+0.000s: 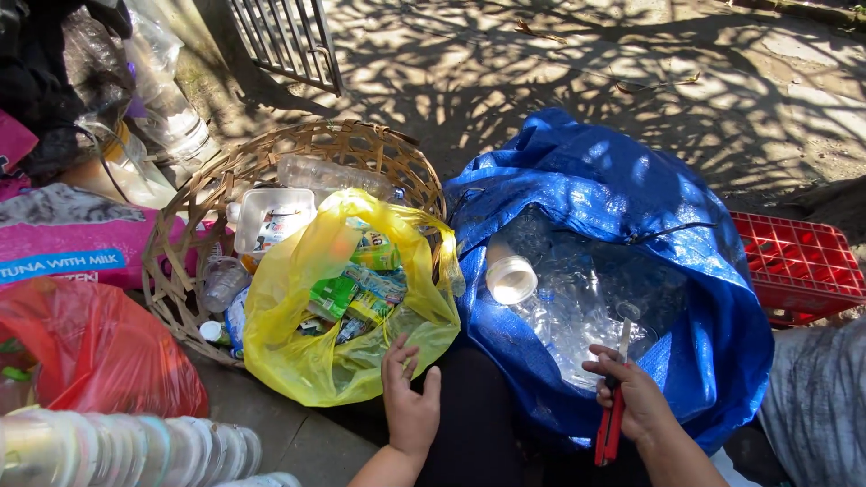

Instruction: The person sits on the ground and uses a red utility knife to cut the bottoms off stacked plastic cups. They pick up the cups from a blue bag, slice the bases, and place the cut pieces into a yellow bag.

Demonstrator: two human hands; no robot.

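Yellow plastic bag (311,361) thin, soft, light; our left hand (410,406) rests open on rim; right hand (631,397) grips red-handled cutter (612,424).

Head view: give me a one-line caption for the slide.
Left hand at the rim of a yellow bag of wrappers; right hand holds a red-handled tool over a blue sack of clear plastic.

Both my hands reach out in front of me, arms bare. My left hand (410,401) is open, fingers spread and pointing up. My right hand (631,397) is curled shut, knuckles up, with the wrist bent a little.
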